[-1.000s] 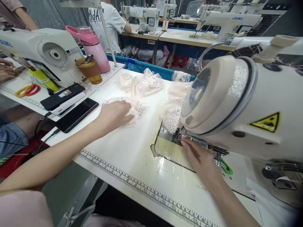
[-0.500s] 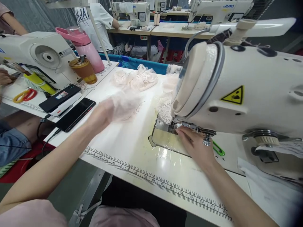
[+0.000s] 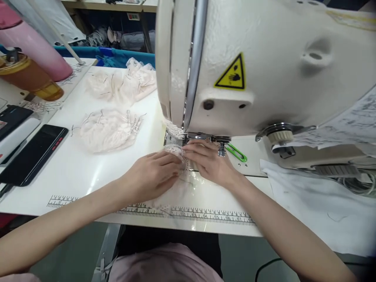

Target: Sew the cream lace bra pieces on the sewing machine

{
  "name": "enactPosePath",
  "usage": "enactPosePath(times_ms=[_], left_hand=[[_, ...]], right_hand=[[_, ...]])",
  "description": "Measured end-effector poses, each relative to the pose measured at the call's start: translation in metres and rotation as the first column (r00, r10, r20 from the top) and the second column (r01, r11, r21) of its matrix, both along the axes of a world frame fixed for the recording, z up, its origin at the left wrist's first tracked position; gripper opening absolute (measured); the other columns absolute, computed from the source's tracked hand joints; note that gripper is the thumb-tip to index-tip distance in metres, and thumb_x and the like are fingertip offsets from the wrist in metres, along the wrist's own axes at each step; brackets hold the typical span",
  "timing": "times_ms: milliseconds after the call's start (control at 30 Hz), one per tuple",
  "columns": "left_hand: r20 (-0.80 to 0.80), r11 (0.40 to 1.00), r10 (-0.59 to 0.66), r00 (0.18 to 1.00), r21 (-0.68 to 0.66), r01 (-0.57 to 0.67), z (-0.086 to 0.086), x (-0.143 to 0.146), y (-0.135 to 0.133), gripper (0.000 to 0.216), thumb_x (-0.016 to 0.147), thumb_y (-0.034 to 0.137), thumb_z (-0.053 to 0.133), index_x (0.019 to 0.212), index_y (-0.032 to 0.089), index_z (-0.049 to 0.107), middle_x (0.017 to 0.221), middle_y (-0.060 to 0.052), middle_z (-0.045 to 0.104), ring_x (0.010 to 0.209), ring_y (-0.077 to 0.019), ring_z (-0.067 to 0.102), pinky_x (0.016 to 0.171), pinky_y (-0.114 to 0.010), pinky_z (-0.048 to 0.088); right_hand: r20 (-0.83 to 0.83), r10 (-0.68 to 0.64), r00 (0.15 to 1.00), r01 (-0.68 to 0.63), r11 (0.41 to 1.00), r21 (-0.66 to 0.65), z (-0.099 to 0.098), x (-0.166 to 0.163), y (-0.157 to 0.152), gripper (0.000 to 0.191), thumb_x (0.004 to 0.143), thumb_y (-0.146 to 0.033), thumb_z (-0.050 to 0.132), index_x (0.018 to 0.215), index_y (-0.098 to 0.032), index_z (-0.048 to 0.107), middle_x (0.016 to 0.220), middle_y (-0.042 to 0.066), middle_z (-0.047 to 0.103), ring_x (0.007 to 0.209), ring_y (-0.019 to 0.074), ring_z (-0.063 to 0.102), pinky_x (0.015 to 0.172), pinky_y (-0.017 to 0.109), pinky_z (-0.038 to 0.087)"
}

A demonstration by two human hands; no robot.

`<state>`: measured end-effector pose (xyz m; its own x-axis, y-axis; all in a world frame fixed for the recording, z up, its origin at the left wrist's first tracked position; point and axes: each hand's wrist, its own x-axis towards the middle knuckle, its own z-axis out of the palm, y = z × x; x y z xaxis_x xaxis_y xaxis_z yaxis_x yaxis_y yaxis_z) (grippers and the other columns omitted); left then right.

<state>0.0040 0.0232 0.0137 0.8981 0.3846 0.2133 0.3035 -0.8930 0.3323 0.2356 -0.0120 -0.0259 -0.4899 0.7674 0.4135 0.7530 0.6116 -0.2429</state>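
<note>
we see the left hand [image 3: 155,174] curled over a sheer pale lace piece [image 3: 180,190], its fingers bent and gripping the fabric so that it gathers under and beside the fingertips. the dotted upper edge of the lace comes out above the left index finger, close to the needle area of the sewing machine [image 3: 258,74], and runs across to the right hand [image 3: 210,158]. there the fingers are stretched out flat, side by side, pointing left, and their tips touch the lace from the right; we cannot tell whether they pinch it or only press on it. so the piece lies between the two hands, just in front of the metal needle plate [image 3: 173,139], while its loose lower part spreads below the left fingers and reaches the printed ruler [image 3: 211,214] along the front of the white table [image 3: 129,117]. behind the needle area we see a bit of white lace [image 3: 174,129], well clear of the fingertips. a crumpled pale bundle [image 3: 107,131] lies beyond the left hand, and a second bundle [image 3: 127,84] sits farther back. just beyond the right hand we find a green tool [image 3: 237,153], and a black phone [image 3: 33,154] lies over to the left.
</note>
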Motion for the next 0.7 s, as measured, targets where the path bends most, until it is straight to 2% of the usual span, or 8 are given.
enactPosePath(times_ms=[33,100,200,267,433,700], left_hand=[[0.018,1.000,0.020,1.000,0.015,-0.020,-0.001,0.000,0.001,0.019,0.098,0.023,0.048,0.096,0.017,0.066,0.110,-0.007,0.071,0.103,-0.0201,0.067,0.085,-0.033,0.059],[0.037,0.991,0.079,0.996,0.103,-0.082,-0.004,0.002,0.001,0.020,0.099,0.024,0.048,0.104,0.016,0.066,0.113,-0.009,0.071,0.103,-0.0213,0.067,0.083,-0.035,0.059],[0.003,0.951,0.124,0.992,0.286,-0.120,-0.013,0.006,0.004,0.032,0.100,0.025,0.047,0.126,0.011,0.060,0.129,-0.012,0.065,0.118,-0.0270,0.062,0.092,-0.042,0.058],[-0.031,0.931,0.122,0.992,0.349,-0.103,-0.019,0.009,0.006,0.037,0.101,0.026,0.045,0.131,0.009,0.058,0.134,-0.013,0.061,0.124,-0.0286,0.059,0.098,-0.045,0.056],[-0.049,0.922,0.126,0.991,0.373,-0.099,-0.024,0.016,0.016,0.038,0.102,0.028,0.042,0.132,0.013,0.059,0.137,-0.011,0.059,0.127,-0.0274,0.057,0.102,-0.043,0.053],[-0.036,0.911,0.088,0.995,0.407,-0.066,-0.028,0.019,0.026,0.037,0.101,0.027,0.045,0.131,0.010,0.060,0.137,-0.011,0.060,0.126,-0.0277,0.057,0.103,-0.043,0.053]], right_hand=[[0.011,0.008,1.000,-0.008,1.000,-0.004,0.000,0.000,0.001,0.033,0.094,-0.008,0.043,0.109,-0.023,0.068,0.118,0.000,0.072,0.117,0.0186,0.059,0.090,0.036,0.048],[0.027,0.006,1.000,-0.006,1.000,-0.009,-0.001,0.000,0.002,0.031,0.094,-0.008,0.045,0.104,-0.023,0.070,0.113,0.000,0.073,0.113,0.0186,0.060,0.088,0.035,0.048],[0.048,-0.014,0.999,0.014,1.000,0.003,-0.001,0.000,0.002,0.032,0.094,-0.008,0.044,0.101,-0.024,0.071,0.114,-0.001,0.073,0.111,0.0181,0.061,0.085,0.033,0.047],[0.067,-0.077,0.995,0.077,0.997,0.013,-0.001,0.000,0.000,0.033,0.095,-0.010,0.044,0.102,-0.026,0.072,0.113,-0.001,0.073,0.108,0.0180,0.062,0.085,0.033,0.046],[0.136,-0.254,0.958,0.255,0.967,0.011,0.001,-0.001,-0.007,0.033,0.096,-0.015,0.047,0.112,-0.031,0.070,0.122,-0.002,0.070,0.095,0.0174,0.065,0.088,0.036,0.046],[0.123,-0.304,0.945,0.305,0.952,0.011,0.001,0.000,-0.011,0.034,0.096,-0.022,0.054,0.126,-0.034,0.064,0.123,0.000,0.069,0.107,0.0221,0.063,0.090,0.038,0.051]])
